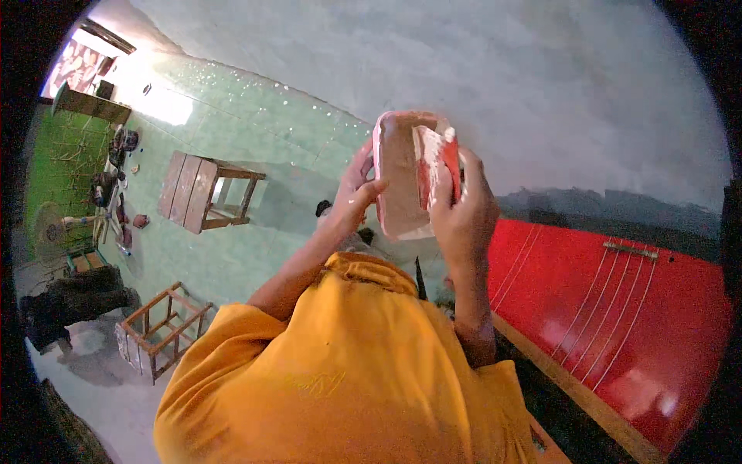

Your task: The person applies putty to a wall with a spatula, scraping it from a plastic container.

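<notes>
My left hand [360, 193] grips the left side of a shallow pink-rimmed tray [397, 174], its thumb over the edge. The tray is held up in front of my chest, its greyish-brown inside facing me. In my right hand [468, 207] is a flat red scraper [451, 162], its face smeared with thick white paste [431, 151]. It overlaps the tray's right side; whether it touches the tray I cannot tell. My fingers are closed round the scraper's right edge, and white specks show on them.
A grey plastered wall [502, 85] rises ahead. White spots dot the pale green floor [286, 139]. A wooden stool [189, 191] stands to the left, with a wooden frame [165, 329] nearer. At right is a glossy red panel [610, 309] with strings along it. A fan [52, 226] stands far left.
</notes>
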A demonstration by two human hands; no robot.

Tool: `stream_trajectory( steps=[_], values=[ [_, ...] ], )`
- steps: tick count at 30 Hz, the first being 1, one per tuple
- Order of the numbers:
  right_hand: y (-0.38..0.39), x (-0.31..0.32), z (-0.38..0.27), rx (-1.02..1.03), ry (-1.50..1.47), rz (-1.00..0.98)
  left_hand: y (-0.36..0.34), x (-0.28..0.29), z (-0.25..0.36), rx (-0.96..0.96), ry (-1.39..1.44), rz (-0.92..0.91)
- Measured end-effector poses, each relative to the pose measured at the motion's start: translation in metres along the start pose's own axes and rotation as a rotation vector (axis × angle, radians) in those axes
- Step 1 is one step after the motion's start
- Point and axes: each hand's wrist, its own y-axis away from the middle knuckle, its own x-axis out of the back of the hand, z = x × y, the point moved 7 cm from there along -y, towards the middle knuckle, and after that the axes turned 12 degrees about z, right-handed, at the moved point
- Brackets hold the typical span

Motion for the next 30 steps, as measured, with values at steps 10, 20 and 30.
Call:
stream_trajectory(
  steps=[10, 20, 30],
  values=[
    [-0.013, -0.02, -0.026, 0.022, 0.02, 0.026, -0.01, 0.007, 0.019, -0.122, 0.086, 0.016],
    [-0.041, -0.067, -0.067, 0.021, 0.03, 0.019, -0.053, 0.045, 0.054, -0.088, 0.079, 0.018],
    [-0.061, -0.151, -0.094, 0.035, 0.246, -0.038, -0.095, 0.089, 0.116, -0.082, 0.031, 0.011]
  ],
)
